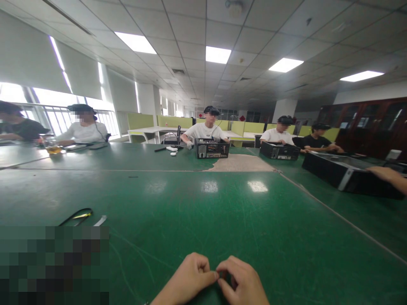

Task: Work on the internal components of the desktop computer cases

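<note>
Low in the middle of the head view, my left hand (192, 278) is closed, its fingers curled and the thumb pointing toward my other hand. Opposite it, my right hand (243, 279) is also closed, thumb and fingertips drawn together in a pinch. The fingertips of both hands meet or nearly meet just above the green tabletop (178, 228). Whatever lies between them, if anything, is too small or hidden to make out.
To the left lie a black cable with a yellow part (83, 215) and a pale strip (100, 220). Open computer cases stand before people across the table (212, 149), (280, 151); a larger black case (327, 169) is at right, another person's hand (383, 173) on it. A blurred patch covers the lower left.
</note>
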Demonstrator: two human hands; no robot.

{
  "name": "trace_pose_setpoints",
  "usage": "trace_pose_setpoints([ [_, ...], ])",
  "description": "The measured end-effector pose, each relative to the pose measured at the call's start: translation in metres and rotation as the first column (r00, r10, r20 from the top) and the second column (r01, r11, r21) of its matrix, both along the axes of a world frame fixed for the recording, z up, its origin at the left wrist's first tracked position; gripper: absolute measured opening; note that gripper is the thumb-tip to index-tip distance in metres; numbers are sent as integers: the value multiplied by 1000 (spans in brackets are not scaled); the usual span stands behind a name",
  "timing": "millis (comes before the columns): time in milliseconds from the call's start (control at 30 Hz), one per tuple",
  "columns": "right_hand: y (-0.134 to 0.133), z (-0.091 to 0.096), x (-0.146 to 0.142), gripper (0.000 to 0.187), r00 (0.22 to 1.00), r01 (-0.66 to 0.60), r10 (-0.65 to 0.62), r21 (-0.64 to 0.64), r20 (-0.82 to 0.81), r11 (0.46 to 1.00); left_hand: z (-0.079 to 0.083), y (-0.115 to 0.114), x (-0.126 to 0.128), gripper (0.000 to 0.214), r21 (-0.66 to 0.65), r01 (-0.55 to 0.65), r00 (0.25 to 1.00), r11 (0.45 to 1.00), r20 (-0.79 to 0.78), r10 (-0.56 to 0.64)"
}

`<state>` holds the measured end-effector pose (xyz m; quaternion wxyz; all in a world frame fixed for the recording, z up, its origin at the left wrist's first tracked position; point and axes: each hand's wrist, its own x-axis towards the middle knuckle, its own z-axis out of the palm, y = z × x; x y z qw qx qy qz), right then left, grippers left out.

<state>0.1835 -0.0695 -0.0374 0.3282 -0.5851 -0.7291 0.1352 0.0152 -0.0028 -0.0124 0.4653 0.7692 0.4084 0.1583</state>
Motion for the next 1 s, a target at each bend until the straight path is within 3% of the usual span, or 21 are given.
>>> trace_pose_setpoints([
  [533,-1,-2,0,13,999,12,-10,66,-34,998,5,-2,0,30,-12,-21,1000,1000,-16,20],
  [1000,1,-5,3,16,995,-62,57,58,79,996,-3,1,-1,31,-4,-9,1000,1000,5,9],
])
